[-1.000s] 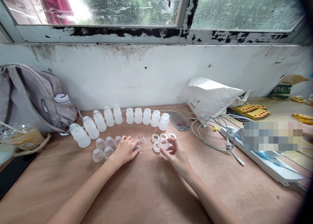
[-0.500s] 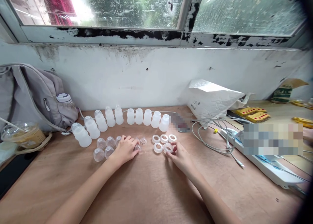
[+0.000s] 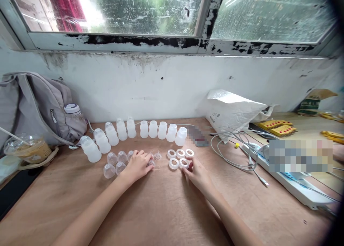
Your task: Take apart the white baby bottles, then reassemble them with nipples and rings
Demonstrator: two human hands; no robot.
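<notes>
Curled over the clear silicone bottle nipples [image 3: 157,156], my left hand [image 3: 138,164] has its thumb and fingers closed at one nipple [image 3: 152,163]. My right hand [image 3: 198,172] pinches the right edge of a white screw ring [image 3: 184,163], which lies flat on the table. Several more screw rings [image 3: 173,164] sit beside and behind it in two rows. Left of my left hand stand several clear domed caps [image 3: 109,170], some partly hidden by it. Behind are white baby bottles in an arc: the left ones wear domed caps [image 3: 90,149], the right ones are uncapped bottles [image 3: 162,130].
A backpack [image 3: 40,106] and an iced drink cup [image 3: 29,147] stand at the left, near a black flat object [image 3: 16,192]. On the right are a white bag [image 3: 233,111], looped cables [image 3: 228,156], a power strip [image 3: 295,188] and yellow pieces with red dots [image 3: 278,127].
The screw ring at my right hand was slightly tilted and now lies flat beside the others. My left hand has stayed at the nipples. The whole view has shifted slightly.
</notes>
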